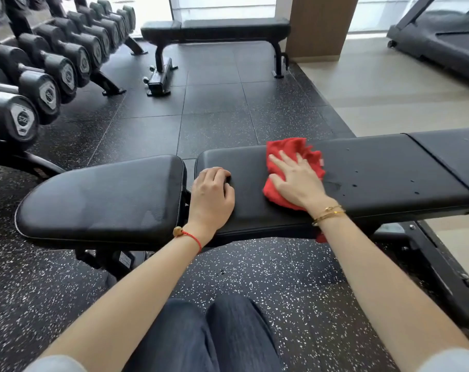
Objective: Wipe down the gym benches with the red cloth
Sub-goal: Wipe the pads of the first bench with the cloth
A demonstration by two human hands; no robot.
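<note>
Right now your right hand (295,181) lies flat on the red cloth (308,157), fingers straight and spread apart, pressing it onto the long back pad of the near bench (388,167). The cloth sits bunched under your palm, at about one o'clock from your knees, with its crumpled edge sticking out past your fingertips toward twelve. Small dark droplets dot the pad toward three o'clock of the cloth.

Your left hand (213,191) rests on the same pad at its nine o'clock end, just beside the gap to the seat pad (102,194); its fingers are curled under, knuckles up, holding nothing. The two hands are near each other but apart.

Farther off at twelve o'clock stands a second bench (214,29), flat and black, by the window. A rack of dumbbells (48,65) runs along the ten o'clock side, and a treadmill (442,36) sits at two o'clock on the pale floor.
</note>
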